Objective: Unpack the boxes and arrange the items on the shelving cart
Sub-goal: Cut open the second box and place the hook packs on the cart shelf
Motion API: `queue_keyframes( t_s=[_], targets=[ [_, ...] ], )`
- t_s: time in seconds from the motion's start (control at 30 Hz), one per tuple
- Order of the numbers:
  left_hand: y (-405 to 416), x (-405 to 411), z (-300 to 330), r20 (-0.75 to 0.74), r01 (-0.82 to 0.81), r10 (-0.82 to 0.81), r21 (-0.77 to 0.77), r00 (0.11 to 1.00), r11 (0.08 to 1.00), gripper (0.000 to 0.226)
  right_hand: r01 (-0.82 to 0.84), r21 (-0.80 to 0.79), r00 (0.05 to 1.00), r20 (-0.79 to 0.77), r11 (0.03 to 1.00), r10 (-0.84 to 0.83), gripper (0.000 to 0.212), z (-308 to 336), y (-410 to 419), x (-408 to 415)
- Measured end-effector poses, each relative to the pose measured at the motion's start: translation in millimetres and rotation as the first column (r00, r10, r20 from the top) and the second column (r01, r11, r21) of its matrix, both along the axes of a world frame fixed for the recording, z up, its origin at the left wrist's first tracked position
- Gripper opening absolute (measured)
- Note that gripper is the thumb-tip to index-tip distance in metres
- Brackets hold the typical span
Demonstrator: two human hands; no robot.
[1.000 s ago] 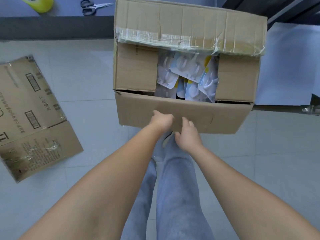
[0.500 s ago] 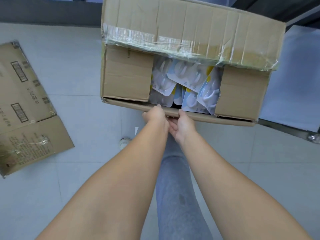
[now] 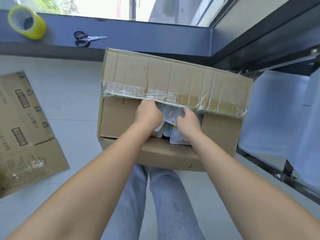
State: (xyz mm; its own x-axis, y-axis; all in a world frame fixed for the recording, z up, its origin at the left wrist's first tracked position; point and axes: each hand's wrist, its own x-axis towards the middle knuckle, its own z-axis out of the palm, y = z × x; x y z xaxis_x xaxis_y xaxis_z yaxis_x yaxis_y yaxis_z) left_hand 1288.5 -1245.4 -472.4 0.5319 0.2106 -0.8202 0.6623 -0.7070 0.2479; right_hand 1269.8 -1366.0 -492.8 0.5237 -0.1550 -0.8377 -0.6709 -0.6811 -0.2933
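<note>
1. One large cardboard box is seen on the floor in front of the person's legs, its far flap folded back and its strip of tape already cut; it is judged opened but hardly emptied.
2. One flattened box is seen lying on the tiles to the left, well apart, which suggests one box already dealt with.
3. One corner of the cart is shown at the right, just beside the box; only a pale shelf surface is visible there, with no items on it, and the rest is cut off, so arranging is judged barely begun.
4. Several white packets are seen inside the box, between the two short flaps; their number and contents cannot be made out.
5. Both hands are reached into the opening: the left hand is curled over the packets, the right hand is closed on one packet's edge. The fingertips are hidden, so the exact grip of the left cannot be told.
</note>
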Motion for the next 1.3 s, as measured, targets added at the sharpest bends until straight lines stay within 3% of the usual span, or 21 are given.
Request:
queue_keyframes(
  t_s=[0.13, 0.27, 0.37, 0.43, 0.53, 0.63, 0.8, 1.0, 1.17, 1.3],
  targets=[
    [-2.9, 7.3, 5.2, 0.009, 0.177, -0.179, 0.115, 0.984, 0.977, 0.02, -0.092, -0.202, 0.969, 0.207, 0.975, 0.135, 0.005, 0.9, 4.7, 0.2],
    [7.5, -17.9, 20.0, 0.249, 0.286, -0.291, 0.055, 0.924, 0.957, 0.048, 0.012, -0.203, 0.931, 0.36, 0.979, 0.063, 0.055, 18.7, 18.7, -18.2],
    [13.8, -1.4, 26.9, 0.505, 0.324, -0.305, 0.052, 0.807, 0.945, 0.064, 0.092, -0.162, 0.845, 0.535, 0.982, 0.009, 0.068, 32.9, 17.0, 16.3],
    [15.4, 22.6, 25.9, 0.537, 0.403, -0.41, 0.137, 0.737, 0.905, 0.067, 0.038, -0.202, 0.807, 0.584, 0.979, 0.09, 0.071, 39.5, 12.8, 47.2],
    [19.3, 68.3, 10.8, 0.367, 0.469, -0.505, 0.19, 0.781, 0.863, 0.069, -0.152, -0.307, 0.827, 0.481, 0.939, 0.292, 0.074, 36.3, 4.9, 86.1],
    [19.6, 95.7, -8.0, 0.299, 0.528, -0.579, 0.238, 0.758, 0.815, 0.073, -0.322, -0.355, 0.835, 0.33, 0.878, 0.44, 0.081, 19.6, 2.4, 110.1],
    [16.7, 101.5, -40.3, 0.249, 0.564, -0.667, 0.376, 0.702, 0.735, 0.088, -0.38, -0.444, 0.815, 0.254, 0.811, 0.521, 0.092, -5.5, 5.2, 120.8],
    [23.8, 100.5, -69.7, 0.195, 0.598, -0.79, 0.557, 0.581, 0.577, 0.087, -0.462, -0.566, 0.736, 0.185, 0.683, 0.651, 0.095, -19.3, -5.4, 121.7],
    [24.6, 104.1, -66.3, 0.237, 0.587, -0.75, 0.496, 0.618, 0.64, 0.088, -0.517, -0.544, 0.72, 0.143, 0.662, 0.679, 0.093, -27.6, -7.1, 127.2],
    [36.4, 109.5, -49.3, 0.26, 0.615, -0.725, 0.394, 0.638, 0.683, 0.074, -0.552, -0.511, 0.712, 0.121, 0.659, 0.691, 0.074, -34.2, -10.1, 134.0]
  ],
)
